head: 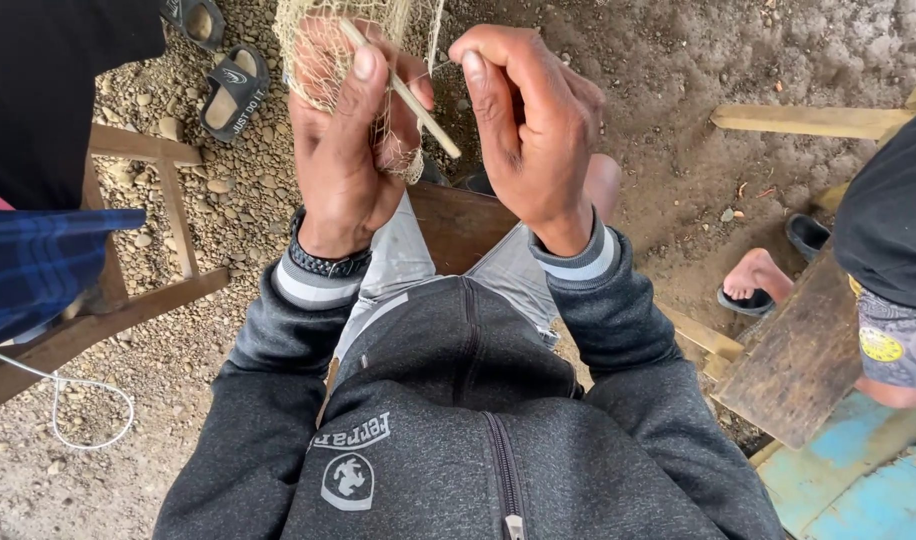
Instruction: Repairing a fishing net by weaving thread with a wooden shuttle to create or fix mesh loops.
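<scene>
At far left a person in dark clothing with a blue plaid cloth [38, 265] sits on a wooden frame [143, 230]; a white cord [73, 395] trails from it over the gravel ground [228, 190]. Two black sandals [233, 90] lie on the gravel at upper left. No container is visible in the frame, so nothing can be reported as held in one. The left hand [343, 150], with a dark braided band at the wrist, is closed around a bunched pale fishing net [323, 45], fingers wrapped over the mesh, and a thin pale stick [408, 95] lies slanted across those fingers. The net is held up at top centre, above the knees. The right hand [533, 125] is just beside it, thumb and forefinger pinched together; a fine strand near the stick appears to run to them, though I cannot tell for certain that it is gripped. At right, a second person's bare foot rests in a black sandal [753, 290] beside a wooden bench [803, 360], with a blue board [858, 480] below.
</scene>
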